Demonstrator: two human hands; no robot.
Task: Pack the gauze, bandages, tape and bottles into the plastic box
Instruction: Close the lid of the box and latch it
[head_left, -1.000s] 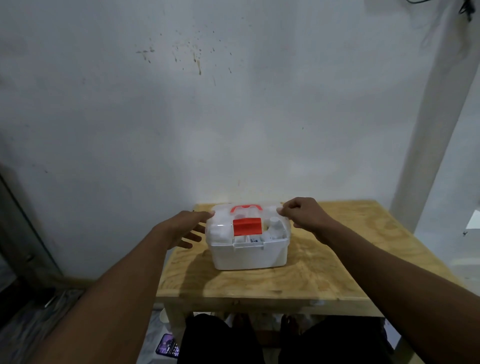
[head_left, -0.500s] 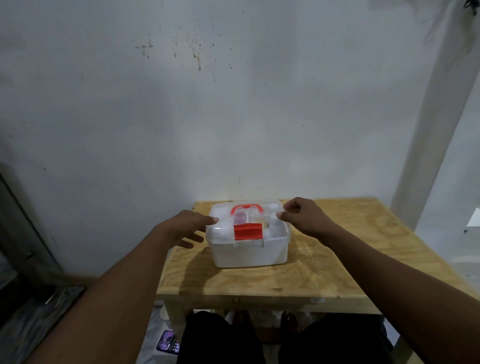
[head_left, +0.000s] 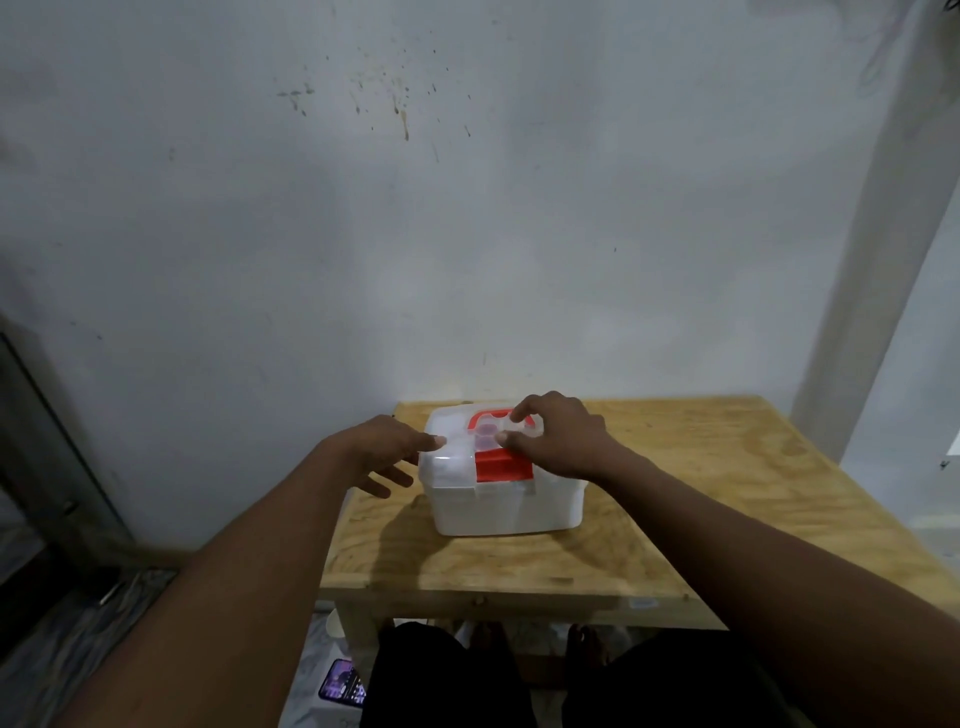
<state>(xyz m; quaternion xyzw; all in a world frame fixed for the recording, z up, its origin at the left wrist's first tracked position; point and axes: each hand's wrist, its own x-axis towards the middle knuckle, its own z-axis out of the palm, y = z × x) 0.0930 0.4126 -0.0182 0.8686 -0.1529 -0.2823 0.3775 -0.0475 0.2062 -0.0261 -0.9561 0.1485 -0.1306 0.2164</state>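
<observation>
Lid (head_left: 451, 453) down, the white translucent plastic box (head_left: 498, 506) with red handle (head_left: 475, 419) and red latch (head_left: 504, 466) sits on the pale wooden table (head_left: 727, 467); pale round shapes (head_left: 486, 429), perhaps bottle caps, blur through its clear top. The left hand (head_left: 374, 448) lies open, forefinger (head_left: 432, 442) touching the lid's left edge; the right hand (head_left: 567, 441) curls over the lid, its grip unclear.

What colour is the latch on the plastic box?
The latch is bright red, best seen in the head view.
</observation>
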